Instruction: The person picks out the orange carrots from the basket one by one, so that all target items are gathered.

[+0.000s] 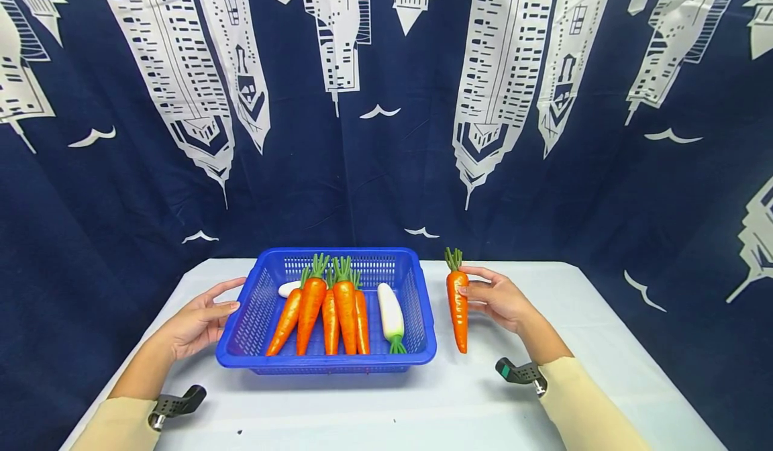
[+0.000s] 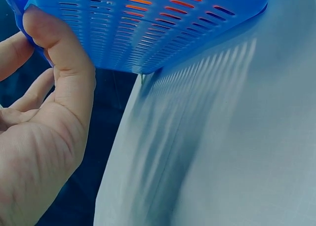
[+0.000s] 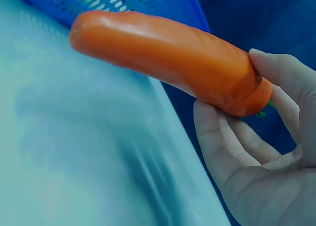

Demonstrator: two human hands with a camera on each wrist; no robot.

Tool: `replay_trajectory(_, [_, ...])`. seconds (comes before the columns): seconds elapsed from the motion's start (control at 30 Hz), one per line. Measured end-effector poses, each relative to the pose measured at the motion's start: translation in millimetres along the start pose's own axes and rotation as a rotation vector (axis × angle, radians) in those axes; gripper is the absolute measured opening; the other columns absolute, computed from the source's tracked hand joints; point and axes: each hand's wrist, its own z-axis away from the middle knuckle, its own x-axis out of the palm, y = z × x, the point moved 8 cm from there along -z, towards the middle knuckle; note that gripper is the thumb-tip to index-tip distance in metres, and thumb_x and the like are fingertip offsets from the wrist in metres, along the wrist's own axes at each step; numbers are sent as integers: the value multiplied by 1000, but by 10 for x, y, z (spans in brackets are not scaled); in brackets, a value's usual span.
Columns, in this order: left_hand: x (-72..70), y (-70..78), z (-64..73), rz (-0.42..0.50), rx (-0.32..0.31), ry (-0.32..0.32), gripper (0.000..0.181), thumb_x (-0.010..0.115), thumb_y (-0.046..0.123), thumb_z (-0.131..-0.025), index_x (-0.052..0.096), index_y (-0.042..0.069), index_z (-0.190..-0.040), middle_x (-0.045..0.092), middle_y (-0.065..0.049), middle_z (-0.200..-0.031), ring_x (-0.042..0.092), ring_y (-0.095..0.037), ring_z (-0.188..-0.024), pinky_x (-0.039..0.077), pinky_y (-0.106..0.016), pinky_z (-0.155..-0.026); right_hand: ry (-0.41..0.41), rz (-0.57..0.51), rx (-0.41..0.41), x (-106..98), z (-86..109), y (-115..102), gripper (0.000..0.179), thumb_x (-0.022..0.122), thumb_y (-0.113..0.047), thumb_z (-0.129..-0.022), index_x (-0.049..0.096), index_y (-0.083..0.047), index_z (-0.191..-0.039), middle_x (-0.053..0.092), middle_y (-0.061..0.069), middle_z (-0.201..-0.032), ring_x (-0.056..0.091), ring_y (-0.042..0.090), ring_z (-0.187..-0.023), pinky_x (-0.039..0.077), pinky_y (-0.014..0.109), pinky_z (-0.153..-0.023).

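Your right hand (image 1: 496, 300) pinches the carrot (image 1: 457, 310) near its top, left hand (image 1: 194, 323) grips the basket (image 1: 326, 362); pinch firmly, avoid twisting.

Left arm (image 1: 145, 368) and right arm (image 1: 541, 335) extend forward, well apart. Left hand (image 1: 202, 321): thumb (image 2: 74, 85) and fingers curved in a grip, palm turned inward. Right hand (image 1: 498, 300): thumb and fingertips set in a pinch, the hand angled inward from its wrist (image 1: 548, 349).

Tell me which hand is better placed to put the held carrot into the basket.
Probably the right hand: it grips the carrot, beside the basket. The left hand holds the basket's opposite rim.
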Motion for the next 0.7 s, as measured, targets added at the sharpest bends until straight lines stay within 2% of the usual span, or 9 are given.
replay_trajectory(0.13, [-8, -3, -1, -6, -8, 17, 50, 45, 7, -109, 34, 30, -151, 72, -1, -117, 75, -18, -100, 63, -39, -90, -3, 12, 7, -38, -17, 76, 48, 70, -2, -94, 61, -12, -139, 70, 0, -112, 72, 17, -95, 63, 38, -87])
replay_trajectory(0.33, [-8, 9, 1, -37, -13, 48, 55, 49, 9, -108, 28, 27, -156, 72, 0, -115, 75, -17, -99, 63, -38, -90, -5, 39, 29, -95, -69, 195, 55, 71, -2, -93, 55, -8, -145, 71, 1, -111, 71, 18, -94, 63, 43, -88])
replay_trajectory(0.57, [4, 14, 3, -50, -11, 48, 53, 50, 10, -108, 30, 27, -154, 72, 0, -113, 75, -17, -98, 63, -38, -90, -15, 73, 91, -140, -112, 331, 49, 73, 0, -92, 62, -10, -139, 70, 5, -114, 70, 23, -99, 62, 50, -91])
replay_trajectory(0.7, [3, 12, 6, -50, -8, 41, 52, 49, 10, -108, 31, 28, -153, 72, 0, -114, 75, -16, -98, 63, -38, -89, -12, 89, 109, -139, -144, 363, 54, 75, -2, -90, 58, -5, -142, 69, 8, -114, 70, 24, -99, 62, 50, -91])
